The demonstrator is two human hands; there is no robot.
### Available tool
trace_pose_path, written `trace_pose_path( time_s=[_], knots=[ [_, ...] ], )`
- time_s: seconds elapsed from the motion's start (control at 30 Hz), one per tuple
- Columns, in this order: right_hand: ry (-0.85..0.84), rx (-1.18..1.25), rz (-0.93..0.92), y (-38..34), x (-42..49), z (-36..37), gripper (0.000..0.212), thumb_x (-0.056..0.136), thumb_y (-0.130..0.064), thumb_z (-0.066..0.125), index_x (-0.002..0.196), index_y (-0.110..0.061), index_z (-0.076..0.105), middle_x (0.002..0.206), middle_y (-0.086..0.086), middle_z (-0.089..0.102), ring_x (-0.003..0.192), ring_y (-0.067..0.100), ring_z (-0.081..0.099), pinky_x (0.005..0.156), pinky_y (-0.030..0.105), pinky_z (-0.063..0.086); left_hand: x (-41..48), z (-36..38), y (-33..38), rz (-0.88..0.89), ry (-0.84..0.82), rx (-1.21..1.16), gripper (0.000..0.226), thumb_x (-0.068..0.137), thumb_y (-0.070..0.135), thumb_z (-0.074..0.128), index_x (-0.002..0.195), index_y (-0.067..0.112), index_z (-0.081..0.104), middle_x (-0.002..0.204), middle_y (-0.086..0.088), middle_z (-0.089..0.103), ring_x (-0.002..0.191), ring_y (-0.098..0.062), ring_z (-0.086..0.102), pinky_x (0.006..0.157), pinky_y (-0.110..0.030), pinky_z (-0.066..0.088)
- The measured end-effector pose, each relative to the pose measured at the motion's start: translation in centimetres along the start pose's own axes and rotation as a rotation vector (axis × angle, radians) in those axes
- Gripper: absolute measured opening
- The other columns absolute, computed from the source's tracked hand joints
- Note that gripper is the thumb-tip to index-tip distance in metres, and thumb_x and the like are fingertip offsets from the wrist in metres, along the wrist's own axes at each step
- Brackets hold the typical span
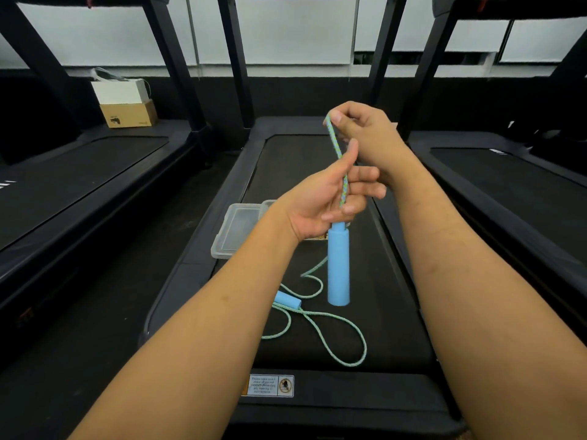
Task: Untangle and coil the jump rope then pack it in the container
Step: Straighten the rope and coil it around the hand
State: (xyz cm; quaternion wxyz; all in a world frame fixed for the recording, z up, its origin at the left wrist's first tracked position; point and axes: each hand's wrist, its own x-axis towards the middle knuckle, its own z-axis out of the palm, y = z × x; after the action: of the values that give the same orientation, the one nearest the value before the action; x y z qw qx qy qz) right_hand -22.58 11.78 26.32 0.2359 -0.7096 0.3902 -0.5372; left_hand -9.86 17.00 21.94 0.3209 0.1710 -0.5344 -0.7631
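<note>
Blue-green rope (336, 154) is pinched taut between right hand (365, 131) above and left hand (330, 198) below, with one blue handle (339, 265) hanging under the left hand. Second handle (287, 300) and loose loops lie on treadmill belt (390, 281), clear container (235, 230) just beyond.

The pale green-and-blue braided jump rope (336, 144) runs taut between my two hands, pinched at its top under my right thumb and passing down through the curled fingers of my left. Just below my left fingers hangs one light blue foam cylinder handle (338, 265), upright, its narrow neck touching them. The rest of the cord trails from behind that handle down to the black belt beneath my left forearm, lying in loose crossing loops. The second light blue foam handle (287, 300) lies on its side among them. The clear shallow plastic container (233, 231) sits open, partly hidden behind my left wrist.
</note>
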Motion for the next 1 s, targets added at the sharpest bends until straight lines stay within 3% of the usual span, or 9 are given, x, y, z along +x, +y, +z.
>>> trace_pose_path(
  time_s=[0.1, 0.2, 0.33, 0.4, 0.5, 0.63, 0.77, 0.9, 1.0],
  knots=[
    [0.002, 0.039, 0.029, 0.9, 0.0, -0.3, 0.016, 0.100, -0.021, 0.058, 0.095, -0.011, 0.069, 0.079, 0.002, 0.062, 0.072, 0.013, 0.052, 0.065, 0.024, 0.044, -0.5, -0.9, 1.1, 0.068, -0.048, -0.086, 0.067, 0.103, 0.052, 0.027, 0.081, 0.011, 0.075, 0.076, -0.008, 0.074, 0.040, -0.008, 0.061, 0.022, -0.013, 0.028],
    [-0.081, -0.116, 0.060, 2.7, -0.6, 0.0, 0.014, 0.098, -0.014, 0.056, 0.094, -0.011, 0.069, 0.085, 0.013, 0.068, 0.080, 0.016, 0.056, 0.069, 0.025, 0.046, -1.3, -2.3, 2.3, 0.146, -0.071, -0.151, 0.059, 0.103, 0.047, 0.029, 0.105, 0.008, 0.074, 0.091, -0.008, 0.077, 0.060, -0.011, 0.072, 0.026, -0.011, 0.034],
    [-0.209, -0.334, 0.148, 4.5, -2.3, 1.8, 0.022, 0.097, -0.020, 0.059, 0.081, -0.031, 0.068, 0.072, -0.005, 0.064, 0.067, 0.007, 0.053, 0.067, 0.025, 0.043, -1.5, -3.9, 3.1, 0.335, 0.081, -0.029, 0.035, 0.107, 0.016, 0.038, 0.132, -0.002, 0.055, 0.122, -0.016, 0.069, 0.111, -0.025, 0.068, 0.083, -0.026, 0.058],
    [-0.363, -0.333, 0.202, 4.3, -3.0, 2.9, 0.016, 0.099, -0.024, 0.059, 0.090, -0.025, 0.072, 0.055, -0.015, 0.056, 0.049, -0.003, 0.047, 0.055, 0.014, 0.039, -1.5, -5.2, 2.9, 0.366, 0.188, -0.029, 0.035, 0.103, -0.001, 0.038, 0.135, -0.004, 0.052, 0.132, -0.020, 0.062, 0.124, -0.029, 0.060, 0.104, -0.035, 0.050],
    [-0.588, -0.434, 0.213, 3.6, -3.0, 4.2, 0.020, 0.100, -0.019, 0.054, 0.091, -0.017, 0.072, 0.058, -0.004, 0.050, 0.044, 0.007, 0.039, 0.048, 0.021, 0.034, -1.5, -7.4, 2.1, 0.361, 0.415, 0.098, 0.050, 0.092, -0.016, 0.033, 0.134, 0.000, 0.056, 0.132, -0.012, 0.064, 0.128, -0.022, 0.057, 0.113, -0.041, 0.040],
    [-0.746, -0.533, 0.273, 2.1, -2.3, 5.1, 0.016, 0.101, -0.026, 0.057, 0.092, -0.025, 0.071, 0.065, -0.002, 0.047, 0.053, 0.013, 0.038, 0.047, 0.023, 0.034, -2.2, -8.9, 1.0, 0.271, 0.483, 0.292, 0.053, 0.086, -0.018, 0.031, 0.125, 0.000, 0.063, 0.122, -0.014, 0.070, 0.119, -0.026, 0.064, 0.101, -0.040, 0.051],
    [-0.828, -0.596, 0.305, 0.2, -1.9, 4.8, 0.021, 0.100, -0.025, 0.058, 0.098, -0.014, 0.076, 0.062, -0.004, 0.046, 0.056, 0.012, 0.038, 0.053, 0.025, 0.035, -2.4, -8.5, 0.4, 0.210, 0.453, 0.632, 0.039, 0.093, -0.007, 0.041, 0.117, 0.006, 0.069, 0.090, -0.013, 0.072, 0.077, -0.027, 0.068, 0.068, -0.039, 0.056],
    [-0.794, -0.488, 0.331, -1.7, -1.4, 3.8, 0.024, 0.098, -0.026, 0.061, 0.089, -0.007, 0.074, 0.054, -0.007, 0.048, 0.049, 0.009, 0.036, 0.048, 0.021, 0.030, -1.7, -7.9, 0.4, 0.297, 0.501, 0.710, 0.027, 0.106, 0.022, 0.041, 0.107, 0.010, 0.065, 0.072, -0.016, 0.064, 0.056, -0.025, 0.061, 0.050, -0.029, 0.051],
    [-0.721, -0.446, 0.269, -2.8, -0.8, 2.7, 0.027, 0.096, -0.033, 0.064, 0.089, -0.009, 0.073, 0.064, 0.000, 0.051, 0.059, 0.014, 0.041, 0.050, 0.022, 0.033, -2.0, -7.7, 0.6, 0.279, 0.495, 0.695, 0.056, 0.103, 0.054, 0.038, 0.076, 0.010, 0.060, 0.064, -0.025, 0.056, 0.042, -0.023, 0.050, 0.041, -0.026, 0.037]
  ],
)
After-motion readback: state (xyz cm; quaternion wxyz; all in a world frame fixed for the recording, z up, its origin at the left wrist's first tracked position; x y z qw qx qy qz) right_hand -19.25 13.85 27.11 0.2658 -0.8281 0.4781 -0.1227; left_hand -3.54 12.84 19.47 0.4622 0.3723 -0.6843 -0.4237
